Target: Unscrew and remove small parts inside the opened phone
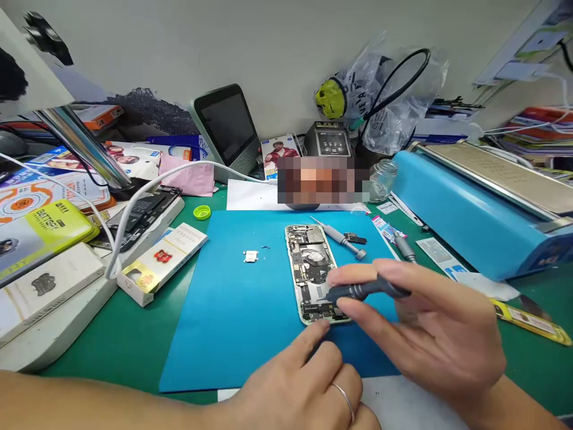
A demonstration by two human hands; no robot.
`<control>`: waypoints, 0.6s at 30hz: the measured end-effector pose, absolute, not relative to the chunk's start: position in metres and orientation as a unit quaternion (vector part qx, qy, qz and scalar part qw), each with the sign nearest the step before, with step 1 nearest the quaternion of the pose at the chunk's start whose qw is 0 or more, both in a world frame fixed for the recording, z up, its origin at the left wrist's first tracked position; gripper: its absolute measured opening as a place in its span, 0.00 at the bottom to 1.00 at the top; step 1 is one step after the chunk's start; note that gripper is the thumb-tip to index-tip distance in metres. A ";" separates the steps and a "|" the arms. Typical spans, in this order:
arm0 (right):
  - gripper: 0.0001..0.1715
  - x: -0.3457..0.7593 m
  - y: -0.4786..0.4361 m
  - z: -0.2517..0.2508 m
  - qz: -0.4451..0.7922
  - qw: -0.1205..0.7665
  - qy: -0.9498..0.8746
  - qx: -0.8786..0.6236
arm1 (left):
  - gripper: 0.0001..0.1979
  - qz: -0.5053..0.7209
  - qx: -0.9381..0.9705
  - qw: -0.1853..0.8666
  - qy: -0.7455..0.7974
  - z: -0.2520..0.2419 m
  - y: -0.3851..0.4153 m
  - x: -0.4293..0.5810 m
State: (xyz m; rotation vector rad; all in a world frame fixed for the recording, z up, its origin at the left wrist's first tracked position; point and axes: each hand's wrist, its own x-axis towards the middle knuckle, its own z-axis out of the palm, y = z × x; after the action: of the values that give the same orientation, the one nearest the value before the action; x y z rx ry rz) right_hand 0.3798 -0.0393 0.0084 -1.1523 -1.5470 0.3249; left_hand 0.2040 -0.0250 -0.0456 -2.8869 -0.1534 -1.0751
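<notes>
At far left, a yellow-green battery package (54,236) lies behind a white box (67,285) with a dark emblem; a slim white carton (165,261) with a red emblem comes next, and a green cap (202,212) rests near the blue mat (219,334). On the mat, a small metal plate (251,257) lies well apart from an opened smartphone (313,254), its internals exposed, at the mat's centre. The left hand (308,382), wearing a ring, sets its extended index fingertip at the phone's lower edge; the other fingers curl, and I cannot tell whether they hold anything. The right hand (439,328) pinches a dark screwdriver (358,291) between thumb and fingers, tip over the phone's lower part. A grey screwdriver (339,235) lies beside the phone's upper right; beyond stand a glass jar (384,179) and a blue machine (461,209).
</notes>
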 end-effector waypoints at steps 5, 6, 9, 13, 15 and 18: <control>0.16 0.385 -0.046 -0.005 0.144 0.523 -0.663 -0.517 | 0.14 -0.331 -0.938 0.044 -0.095 -0.052 -0.032 0.205; 0.16 0.387 -0.046 -0.007 0.136 0.525 -0.657 -0.525 | 0.14 -0.330 -0.937 0.045 -0.104 -0.053 -0.032 0.205; 0.22 0.390 -0.047 -0.010 0.113 0.544 -0.631 -0.541 | 0.14 -0.314 -0.944 0.036 -0.098 -0.052 -0.031 0.205; 0.19 0.387 -0.048 -0.008 0.103 0.521 -0.659 -0.532 | 0.14 -0.309 -0.947 0.028 -0.087 -0.051 -0.027 0.204; 0.17 0.386 -0.047 -0.007 0.095 0.511 -0.664 -0.538 | 0.13 -0.309 -0.946 0.028 -0.089 -0.051 -0.026 0.204; 0.16 0.389 -0.044 -0.008 0.079 0.496 -0.676 -0.539 | 0.12 -0.315 -0.944 0.027 -0.092 -0.051 -0.028 0.205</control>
State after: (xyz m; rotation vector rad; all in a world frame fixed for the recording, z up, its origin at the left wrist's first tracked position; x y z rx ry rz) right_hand 0.3892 -0.0443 -0.0081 -1.3053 -1.6384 0.1913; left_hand 0.2048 -0.0281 -0.0512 -2.9160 -0.2839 -0.9721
